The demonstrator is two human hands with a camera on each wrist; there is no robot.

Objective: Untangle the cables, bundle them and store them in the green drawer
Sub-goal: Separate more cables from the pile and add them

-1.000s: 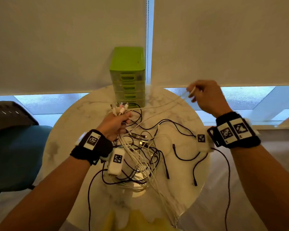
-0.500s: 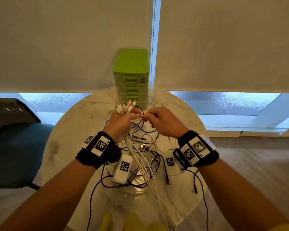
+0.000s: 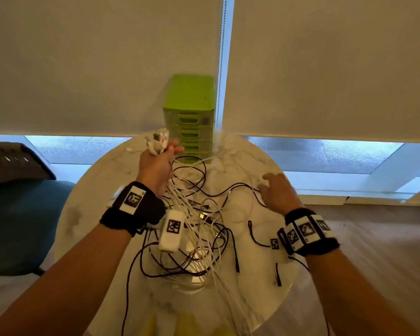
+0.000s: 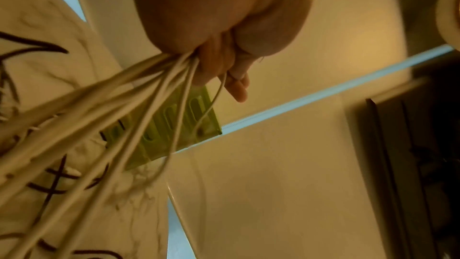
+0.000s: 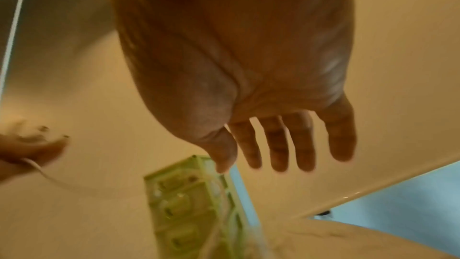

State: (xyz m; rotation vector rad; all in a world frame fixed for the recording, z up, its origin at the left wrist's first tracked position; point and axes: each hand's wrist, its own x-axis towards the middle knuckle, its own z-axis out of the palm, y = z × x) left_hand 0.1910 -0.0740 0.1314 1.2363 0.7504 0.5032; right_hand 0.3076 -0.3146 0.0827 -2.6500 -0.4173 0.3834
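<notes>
Over on the far side from the left hand sits a teal upholstered chair [image 3: 17, 226] with a dark mesh backrest, off the edge of the round white marble-look table [image 3: 92, 190]. Left hand [image 3: 155, 166] is raised above the table with its fingers curled tight round a bunch of thin white cables [image 3: 199, 229]; the white plug ends [image 3: 157, 141] stick out above the fist. In the left wrist view you can see the same white cables [image 4: 139, 105] fanning out of the closed fist and running down toward the table. They trail below that hand and off the near edge.

Under and just right of the left hand is the messy part: thin black cables [image 3: 218, 241] looped and crossed all over the white ones, lying flat on the tabletop. One black strand curves over toward the right hand.

Straight past the left hand's knuckles, at the back edge of the table, stands the green plastic mini drawer tower [image 3: 189, 117], upright. As far as I can tell all its drawers are pushed in. Behind it hang white roller blinds [image 3: 325, 69] with a bead chain.

Right hand [image 3: 278, 190] is low over the right part of the table, palm down, fingers spread and relaxed, holding nothing. The right wrist view shows the fingers [image 5: 276, 145] straight and apart, with the drawer tower [image 5: 189, 210] beyond the fingertips. Can't tell if the fingertips touch the black strand that runs beside them.
</notes>
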